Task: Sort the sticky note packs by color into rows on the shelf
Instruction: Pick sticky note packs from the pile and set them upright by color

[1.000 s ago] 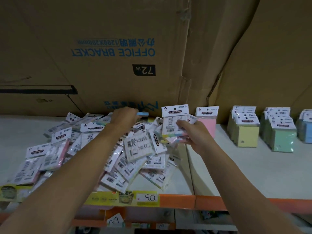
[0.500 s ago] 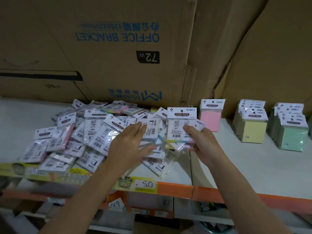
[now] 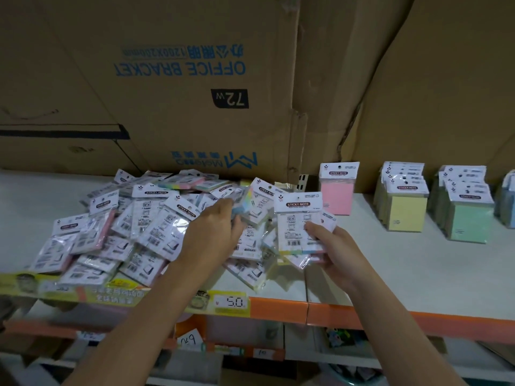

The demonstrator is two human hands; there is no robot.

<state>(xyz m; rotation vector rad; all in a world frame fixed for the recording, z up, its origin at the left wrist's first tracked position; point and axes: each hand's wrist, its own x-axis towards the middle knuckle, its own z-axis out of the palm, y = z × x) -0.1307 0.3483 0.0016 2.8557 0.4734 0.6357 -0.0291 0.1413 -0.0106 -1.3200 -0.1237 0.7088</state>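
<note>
- Big brown cardboard boxes (image 3: pixel 195 79) stand along the back of the shelf, one printed upside down with "OFFICE BRACKET".
- The pale shelf (image 3: pixel 418 274) has an orange front rail (image 3: pixel 278 309); it carries all the sticky note packs.
- A loose pile of packs (image 3: pixel 125 232) covers the left half of the shelf. They lie overlapped at all angles, mostly back side up with barcodes showing, and some pink and pastel edges show.
- Sorted rows stand upright on the right half, well apart from the pile: a green row (image 3: pixel 468 221), a yellow row (image 3: pixel 404 213) just to its left, and a blue row (image 3: pixel 508 201) cut off by the frame edge.
- A single pink pack (image 3: pixel 337 196) stands against the boxes, between the pile and the yellow row.
- Both bare forearms reach up from the bottom of the frame.
- The left hand (image 3: pixel 211 232) is over the right side of the pile, back of the hand up. Its fingers and thumb are curled and pinch the near edge of a multicoloured pack (image 3: pixel 257 203) lying at the top of the pile.
- The right hand (image 3: pixel 337 252) is at the pile's right edge, palm turned inward. It grips a held stack (image 3: pixel 295 227) of packs upright, thumb across the front and fingers behind; striped pastel edges show at the stack's bottom.
- A yellow price tag (image 3: pixel 232 302) reading "5.0" sits on the rail below the left forearm.
</note>
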